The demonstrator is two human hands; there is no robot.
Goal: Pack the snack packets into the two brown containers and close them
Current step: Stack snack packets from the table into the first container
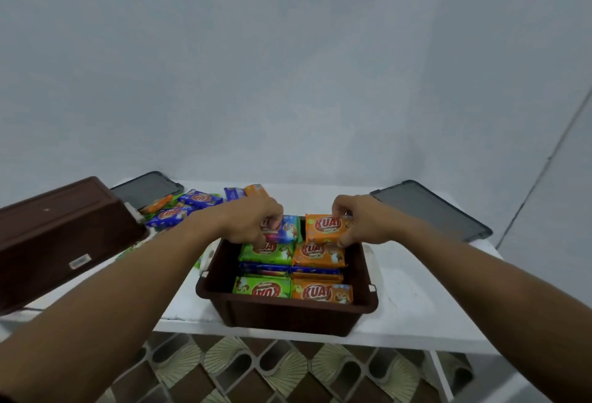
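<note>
The open brown container [288,316] is moulded plastic, its front wall matt and finely textured. The snack packets [320,292] inside it are thin glossy film. The blue packet [290,231] and orange packet [322,229] at its far end shine too. Left of it, the second brown container [57,236] is smoother plastic with a dull sheen. Behind it, the left grey lid [145,188] and right grey lid [429,207] look matt plastic. The white table [416,300] under it is smooth and faintly scuffed.
</note>
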